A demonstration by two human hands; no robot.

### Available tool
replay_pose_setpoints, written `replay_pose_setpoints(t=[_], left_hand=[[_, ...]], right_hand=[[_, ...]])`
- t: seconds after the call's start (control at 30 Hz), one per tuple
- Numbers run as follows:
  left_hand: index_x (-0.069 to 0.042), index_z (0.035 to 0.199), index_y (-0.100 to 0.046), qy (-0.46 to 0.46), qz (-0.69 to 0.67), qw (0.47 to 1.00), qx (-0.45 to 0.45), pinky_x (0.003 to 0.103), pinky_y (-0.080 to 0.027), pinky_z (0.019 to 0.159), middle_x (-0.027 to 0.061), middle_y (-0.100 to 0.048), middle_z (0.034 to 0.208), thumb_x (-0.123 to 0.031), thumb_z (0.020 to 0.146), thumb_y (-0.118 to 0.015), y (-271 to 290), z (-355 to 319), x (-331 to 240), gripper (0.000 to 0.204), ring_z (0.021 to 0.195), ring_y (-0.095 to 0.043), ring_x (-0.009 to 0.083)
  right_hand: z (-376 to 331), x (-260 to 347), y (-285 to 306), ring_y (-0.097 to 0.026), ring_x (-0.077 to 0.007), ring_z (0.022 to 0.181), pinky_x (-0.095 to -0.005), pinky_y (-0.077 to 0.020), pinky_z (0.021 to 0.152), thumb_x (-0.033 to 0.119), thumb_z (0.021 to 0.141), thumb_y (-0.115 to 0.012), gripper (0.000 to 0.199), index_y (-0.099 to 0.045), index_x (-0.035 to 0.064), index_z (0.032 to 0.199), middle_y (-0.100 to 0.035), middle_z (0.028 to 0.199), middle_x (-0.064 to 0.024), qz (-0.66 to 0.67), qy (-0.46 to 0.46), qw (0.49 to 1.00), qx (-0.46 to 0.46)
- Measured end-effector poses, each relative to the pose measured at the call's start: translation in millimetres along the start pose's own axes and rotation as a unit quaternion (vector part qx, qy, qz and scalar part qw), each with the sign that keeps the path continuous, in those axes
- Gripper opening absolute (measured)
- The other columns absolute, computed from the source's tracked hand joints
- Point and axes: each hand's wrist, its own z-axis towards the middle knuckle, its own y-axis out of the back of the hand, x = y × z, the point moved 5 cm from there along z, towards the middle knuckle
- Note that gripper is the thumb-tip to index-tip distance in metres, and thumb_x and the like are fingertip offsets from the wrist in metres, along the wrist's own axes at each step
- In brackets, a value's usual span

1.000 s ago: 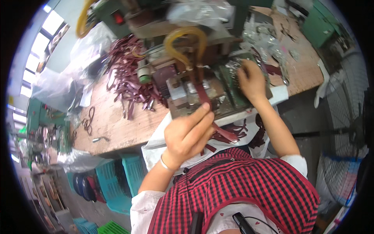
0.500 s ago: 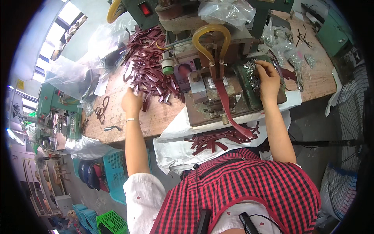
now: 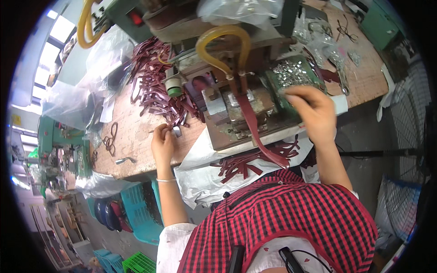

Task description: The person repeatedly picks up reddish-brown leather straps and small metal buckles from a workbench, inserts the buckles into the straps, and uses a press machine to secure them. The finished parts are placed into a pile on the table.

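A heap of dark red straps (image 3: 154, 86) lies on the wooden bench to the left of a press machine (image 3: 236, 123). At the near edge of that heap my left hand (image 3: 162, 148) is closed, its fingertips pinching the end of a strap. One dark red strap (image 3: 255, 134) hangs from the press toward me, its upper end under the machine's jaws. My right hand (image 3: 317, 116) is by the near side of a green tray of small shiny metal pieces (image 3: 291, 73). Its thumb and fingers are drawn together, slightly blurred; anything between them is too small to make out.
More straps (image 3: 241, 164) rest on white sheeting (image 3: 195, 177) at the bench's front edge. A yellow hose (image 3: 223, 34) loops above the press. Pliers (image 3: 342, 82) and clear bags lie right of the tray. A fan (image 3: 400, 150) stands at the far right.
My right hand has left the metal pieces and come nearer to me. My left hand has moved right and nearer along the strap heap, its fingers now closed. The view has shifted.
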Motion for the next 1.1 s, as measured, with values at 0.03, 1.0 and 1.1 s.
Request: replay_pose_setpoints(t=[0.03, 1.0, 1.1], left_hand=[[0.001, 0.114, -0.068, -0.016, 0.056, 0.998, -0.035, 0.032, -0.054, 0.078, 0.0134, -0.076, 0.096, -0.01, 0.096, -0.067, -8.6, 0.2, -17.9, 0.021, 0.088, -0.072, 0.0194], [0.002, 0.093, -0.065, -0.329, -0.172, 0.916, -0.153, 0.027, -0.051, 0.06, 0.0124, -0.073, 0.086, -0.012, 0.105, -0.058, -29.1, -39.7, -294.2, 0.02, 0.069, -0.066, 0.0159], [0.002, 0.097, -0.067, -0.299, -0.301, 0.906, -0.015, 0.027, -0.053, 0.065, 0.0141, -0.074, 0.089, -0.015, 0.105, -0.062, -36.5, 1.2, -290.7, 0.019, 0.077, -0.071, 0.019]], right_hand=[[10.2, 13.8, -16.3, -0.072, -0.0161, 0.09, -0.0292, -0.0552, 0.083, 0.004, 0.092, -0.069, 0.012, -0.076, 0.0001, 0.102, -0.077, 0.098, -0.0093, -0.013, 0.023, 1.0, 0.017], [16.5, 38.1, -81.5, -0.064, -0.0108, 0.094, -0.0262, -0.0495, 0.088, 0.0, 0.091, -0.069, 0.054, -0.046, -0.0043, 0.14, -0.071, 0.095, -0.006, 0.148, -0.062, 0.985, 0.06], [21.2, 36.7, -75.5, -0.065, -0.0114, 0.09, -0.0258, -0.0509, 0.081, 0.007, 0.09, -0.074, 0.056, -0.047, -0.0066, 0.137, -0.073, 0.094, -0.0078, 0.057, -0.009, 0.998, 0.036]])
